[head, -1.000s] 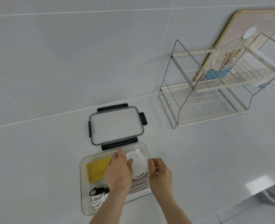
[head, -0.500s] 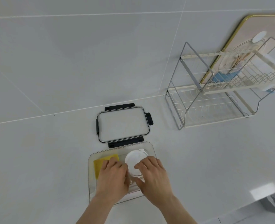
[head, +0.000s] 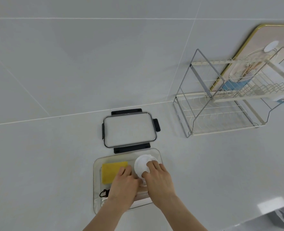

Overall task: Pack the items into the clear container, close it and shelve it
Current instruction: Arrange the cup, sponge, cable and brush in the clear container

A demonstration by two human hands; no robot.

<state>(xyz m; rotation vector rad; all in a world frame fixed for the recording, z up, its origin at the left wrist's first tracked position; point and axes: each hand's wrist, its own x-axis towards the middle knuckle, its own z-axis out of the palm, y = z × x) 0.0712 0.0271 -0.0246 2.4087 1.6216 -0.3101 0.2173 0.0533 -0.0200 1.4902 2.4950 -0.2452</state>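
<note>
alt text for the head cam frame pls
Both hands, left and right, reach into a clear container holding a white round item, yellow sponge and black clip. Its lid lies behind; a wire rack stands right.

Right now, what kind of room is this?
Probably a kitchen counter. A two-tier wire dish rack stands on the pale countertop against a tiled wall, and a clear container with a yellow sponge sits beside its clip-lock lid.

The box (head: 94,180) sits on the tabletop (head: 37,164). The lid (head: 129,129) lies just behind it. The rack (head: 221,114) stands to the right.
</note>
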